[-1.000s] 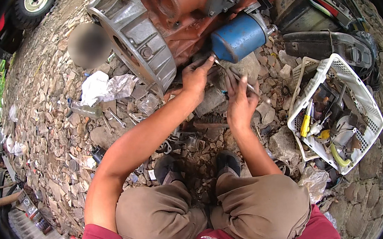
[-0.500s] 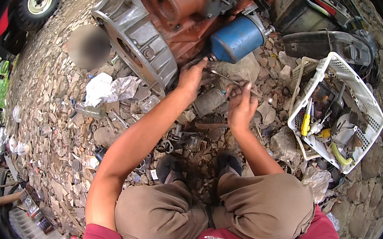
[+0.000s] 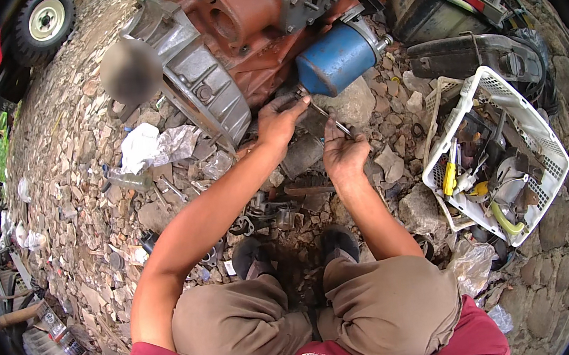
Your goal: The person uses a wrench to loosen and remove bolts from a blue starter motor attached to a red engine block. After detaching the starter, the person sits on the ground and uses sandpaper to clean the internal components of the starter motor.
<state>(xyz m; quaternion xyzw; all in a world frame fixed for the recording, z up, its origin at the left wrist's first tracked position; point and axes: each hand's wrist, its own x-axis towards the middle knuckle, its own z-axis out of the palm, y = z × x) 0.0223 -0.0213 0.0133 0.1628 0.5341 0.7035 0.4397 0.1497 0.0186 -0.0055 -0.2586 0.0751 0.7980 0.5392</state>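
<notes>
A blue canister [image 3: 336,61], probably a filter housing, is attached to the side of a rust-red engine block [image 3: 257,14]. A slim metal wrench [image 3: 323,112] slants down and right from the fitting at the canister's lower left end. My left hand [image 3: 277,124] is closed at the wrench's upper end beside that fitting; its fingertips are partly hidden. Palm turned up and fingers curled, my right hand [image 3: 346,153] holds the wrench's lower end. A grey metal bell housing [image 3: 209,92] adjoins the block, left of my left hand.
To the right, a white plastic basket [image 3: 554,180] holds tools, among them a yellow-handled screwdriver [image 3: 450,177]. Behind it lies a black case-like part [image 3: 456,59]. Stony ground carries loose metal parts [image 3: 267,214], a white cloth or bag [image 3: 149,146] and a large stone [image 3: 350,105].
My right hand has rolled palm up and come nearer my left hand, and the wrench now slopes more steeply. My left hand stays at the fitting. The whole view has shifted slightly.
</notes>
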